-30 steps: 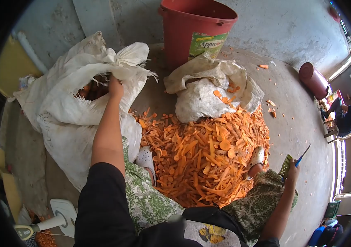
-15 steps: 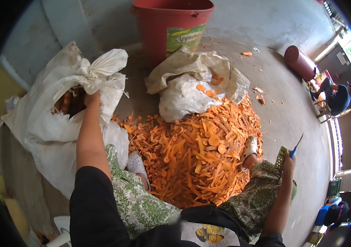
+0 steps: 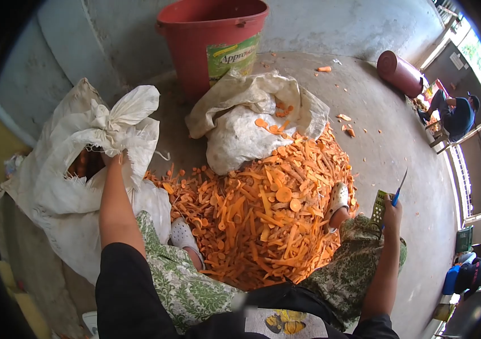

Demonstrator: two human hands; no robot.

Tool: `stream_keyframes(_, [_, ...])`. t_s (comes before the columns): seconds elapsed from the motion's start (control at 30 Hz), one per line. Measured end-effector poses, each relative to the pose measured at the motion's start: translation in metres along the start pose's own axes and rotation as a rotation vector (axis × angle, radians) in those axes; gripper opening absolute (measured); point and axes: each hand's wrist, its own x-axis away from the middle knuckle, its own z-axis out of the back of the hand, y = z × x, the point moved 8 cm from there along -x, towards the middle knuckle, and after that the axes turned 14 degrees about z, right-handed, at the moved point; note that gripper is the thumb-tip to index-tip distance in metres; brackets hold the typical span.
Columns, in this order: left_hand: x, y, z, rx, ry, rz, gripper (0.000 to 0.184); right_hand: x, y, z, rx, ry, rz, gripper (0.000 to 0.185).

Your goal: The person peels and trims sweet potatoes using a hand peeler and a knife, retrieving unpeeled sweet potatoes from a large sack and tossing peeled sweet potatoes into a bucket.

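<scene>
My left hand (image 3: 114, 159) reaches into the torn opening of a big white sack (image 3: 68, 198); its fingers are hidden by the cloth, and dark orange carrots (image 3: 85, 164) show inside. On the right, my right hand (image 3: 392, 210) is wrapped round the blue handle of a knife (image 3: 399, 186), blade pointing up, and a green perforated grater (image 3: 379, 208) is held with it. Between my feet lies a large heap of orange carrot peels and slices (image 3: 274, 209). A crumpled white sack (image 3: 240, 135) lies at the heap's far edge.
Behind the crumpled sack stands a red bin (image 3: 186, 51) by the wall. A dark red barrel (image 3: 399, 73) lies at the upper right, near a seated person (image 3: 458, 117). A green crate (image 3: 464, 239) is at the right edge. Carrot scraps dot the floor.
The view has swung left to right, so the sacks and bin sit further left or lower. My left hand stays in the sack opening, deeper than before; my right hand keeps its hold.
</scene>
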Motion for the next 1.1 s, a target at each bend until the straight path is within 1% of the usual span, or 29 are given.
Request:
stream_keyframes(0.03, [0.0, 0.017, 0.018, 0.07, 0.016, -0.056, 0.037, 0.002, 0.001, 0.002, -0.029, 0.011, -0.02, 0.02])
stream_keyframes(0.07, [-0.004, 0.025, 0.024, -0.191, -0.052, 0.012, 0.038, 0.003, 0.001, 0.003, -0.059, 0.016, -0.038, 0.02])
stream_keyframes(0.13, [0.002, 0.101, 0.063, -0.753, -0.226, 0.047, 0.039, 0.004, 0.0, 0.006, -0.063, 0.017, -0.037, 0.019])
stream_keyframes(0.17, [0.007, 0.126, 0.103, -0.571, -0.06, 0.276, 0.038, 0.005, -0.002, 0.009, -0.058, 0.029, -0.04, 0.018])
stream_keyframes(0.2, [0.015, 0.11, 0.111, -0.205, -0.239, 0.751, 0.042, 0.005, -0.006, 0.008, -0.067, 0.014, -0.034, 0.018])
stream_keyframes(0.27, [0.034, 0.144, 0.146, 0.005, -0.201, 0.893, 0.041, 0.009, -0.023, 0.004, -0.19, 0.042, 0.013, 0.017])
stream_keyframes(0.3, [0.038, 0.155, 0.166, 0.002, -0.176, 0.896, 0.041, 0.015, -0.039, -0.001, -0.243, 0.024, -0.012, 0.017])
stream_keyframes(0.37, [0.054, 0.17, 0.191, 0.293, -0.247, 0.931, 0.036, 0.024, -0.063, -0.009, -0.299, -0.002, 0.015, 0.017])
stream_keyframes(0.4, [0.063, 0.184, 0.212, 0.291, -0.22, 0.935, 0.036, 0.024, -0.072, -0.011, -0.34, -0.014, 0.036, 0.017])
stream_keyframes(0.47, [0.084, 0.211, 0.25, 0.531, -0.213, 0.97, 0.034, 0.026, -0.083, -0.017, -0.382, -0.063, 0.069, 0.016])
stream_keyframes(0.5, [0.092, 0.218, 0.268, 0.596, -0.233, 0.947, 0.033, 0.026, -0.09, -0.022, -0.407, -0.091, 0.091, 0.016])
stream_keyframes(0.53, [0.101, 0.226, 0.292, 0.595, -0.205, 0.946, 0.033, 0.025, -0.095, -0.027, -0.423, -0.109, 0.103, 0.016])
stream_keyframes(0.63, [0.138, 0.268, 0.327, 1.222, -0.319, 0.859, 0.038, 0.031, -0.116, -0.041, -0.482, -0.163, 0.161, 0.015])
stream_keyframes(0.67, [0.156, 0.285, 0.331, 1.435, -0.355, 0.838, 0.039, 0.036, -0.126, -0.048, -0.547, -0.182, 0.136, 0.016])
stream_keyframes(0.73, [0.2, 0.37, 0.324, 1.722, -0.531, 0.872, 0.035, 0.051, -0.143, -0.062, -0.612, -0.222, 0.116, 0.016])
stream_keyframes(0.8, [0.233, 0.349, 0.295, 1.883, -0.22, 1.029, 0.037, 0.069, -0.156, -0.084, -0.579, -0.327, 0.081, 0.018])
stream_keyframes(0.87, [0.268, 0.362, 0.264, 1.93, -0.217, 1.212, 0.044, 0.1, -0.185, -0.106, -0.579, -0.449, 0.02, 0.019])
stream_keyframes(0.93, [0.299, 0.395, 0.231, 1.902, -0.779, 1.219, 0.047, 0.124, -0.205, -0.123, -0.557, -0.612, 0.035, 0.018])
stream_keyframes(1.0, [0.342, 0.407, 0.2, 1.736, -0.689, 1.628, 0.049, 0.139, -0.224, -0.141, -0.739, -0.608, 0.019, 0.017])
stream_keyframes(1.03, [0.353, 0.415, 0.192, 1.729, -0.697, 1.637, 0.049, 0.144, -0.23, -0.148, -0.73, -0.626, 0.008, 0.018])
stream_keyframes(1.07, [0.365, 0.423, 0.183, 1.676, -0.759, 1.661, 0.05, 0.147, -0.237, -0.153, -0.719, -0.639, -0.002, 0.019])
stream_keyframes(1.1, [0.377, 0.43, 0.176, 1.624, -0.823, 1.682, 0.052, 0.153, -0.245, -0.157, -0.815, -0.643, -0.04, 0.02])
